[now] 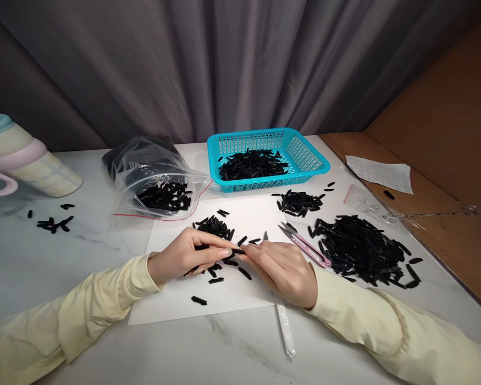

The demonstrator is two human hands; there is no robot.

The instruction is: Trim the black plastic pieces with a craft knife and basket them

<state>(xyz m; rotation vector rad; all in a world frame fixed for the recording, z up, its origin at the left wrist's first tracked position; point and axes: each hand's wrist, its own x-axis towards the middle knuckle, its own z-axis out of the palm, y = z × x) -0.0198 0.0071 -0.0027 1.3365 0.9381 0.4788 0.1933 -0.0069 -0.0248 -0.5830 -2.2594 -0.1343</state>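
My left hand (192, 250) is closed, pinching one end of a small black elongated piece (238, 251) between thumb and fingers. The fingertips of my right hand (282, 267) close on the other end of that piece. Both hands are over a white sheet (164, 307). Around them on the sheet lie loose black pieces of the same kind, with a small heap (214, 226) just behind my left hand. Beneath my right hand lies a knife with a white handle (284, 326), its blade tip showing past the knuckles. Pink thread snips (310, 250) rest just beyond my right hand.
A blue basket (224, 187) with black pieces stands at the back. Left of it lies an opened zip bag (160, 176) of them. A large pile (364, 251) and a smaller one (299, 202) sit rightward. A tumbler (32, 155) stands far left, cardboard (436, 117) at right.
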